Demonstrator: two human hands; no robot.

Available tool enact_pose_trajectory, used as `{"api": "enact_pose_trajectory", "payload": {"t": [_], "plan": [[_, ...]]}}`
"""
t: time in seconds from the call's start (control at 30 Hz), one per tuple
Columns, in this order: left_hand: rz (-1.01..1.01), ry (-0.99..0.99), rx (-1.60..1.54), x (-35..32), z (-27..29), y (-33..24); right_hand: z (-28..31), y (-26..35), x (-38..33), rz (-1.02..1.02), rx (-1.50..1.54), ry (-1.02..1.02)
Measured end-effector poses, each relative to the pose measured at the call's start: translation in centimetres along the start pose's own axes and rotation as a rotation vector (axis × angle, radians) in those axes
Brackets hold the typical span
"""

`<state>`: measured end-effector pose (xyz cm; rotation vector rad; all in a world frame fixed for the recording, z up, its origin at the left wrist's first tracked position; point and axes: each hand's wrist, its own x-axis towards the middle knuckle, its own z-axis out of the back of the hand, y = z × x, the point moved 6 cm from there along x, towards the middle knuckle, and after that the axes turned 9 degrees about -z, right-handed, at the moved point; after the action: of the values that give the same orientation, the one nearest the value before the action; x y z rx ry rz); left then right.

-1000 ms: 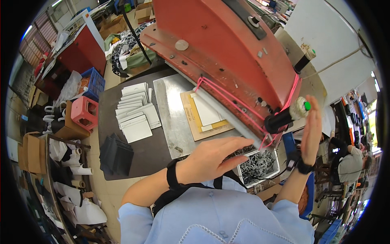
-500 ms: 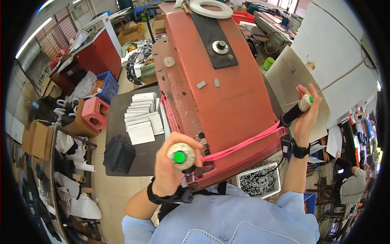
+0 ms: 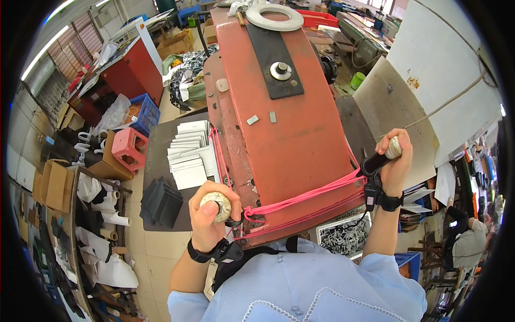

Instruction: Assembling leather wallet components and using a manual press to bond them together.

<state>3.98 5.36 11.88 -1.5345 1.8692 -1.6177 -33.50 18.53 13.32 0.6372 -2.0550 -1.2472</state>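
Note:
A large red machine head lies in front of me, with a handle at each near corner. My left hand is closed around the left handle, which has a cream-wrapped top. Its thumb lies over the top end, hiding the green button. On the other side, my right hand wraps its fingers round the right handle, black below and cream-wrapped at the end. Pink cord runs across the front of the head between the handles. Each wrist wears a black strap with a small device.
Left of the head, stacked white flat pieces and black flat pieces lie on a dark table. A crate of metal parts stands below. A pink stool is farther left; a person works at right.
The red head has shifted left, both handles and hands with it. My right fingers, stretched out before, have closed round their handle. My left thumb has moved over the handle's green button.

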Motion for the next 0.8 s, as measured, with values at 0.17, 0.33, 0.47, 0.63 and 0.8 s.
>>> {"api": "enact_pose_trajectory", "payload": {"t": [0.17,0.33,0.47,0.63,0.8], "plan": [[-0.003,-0.003,0.049,-0.5,0.4,0.8,0.3,-0.8,-0.3,0.026,-0.03,-0.014],[0.006,-0.037,0.05,-0.5,-0.2,0.1,0.1,-0.4,-0.1,0.053,-0.038,-0.003],[-0.016,-0.036,0.075,-0.4,-1.3,-0.4,-0.1,0.6,0.8,0.067,-0.068,0.0],[0.045,0.075,0.166,0.0,-5.6,0.4,2.7,1.8,4.0,0.087,-0.109,0.04],[-0.114,0.491,0.02,0.7,-10.3,3.3,9.0,3.0,7.6,0.189,-0.407,-0.31]]}}
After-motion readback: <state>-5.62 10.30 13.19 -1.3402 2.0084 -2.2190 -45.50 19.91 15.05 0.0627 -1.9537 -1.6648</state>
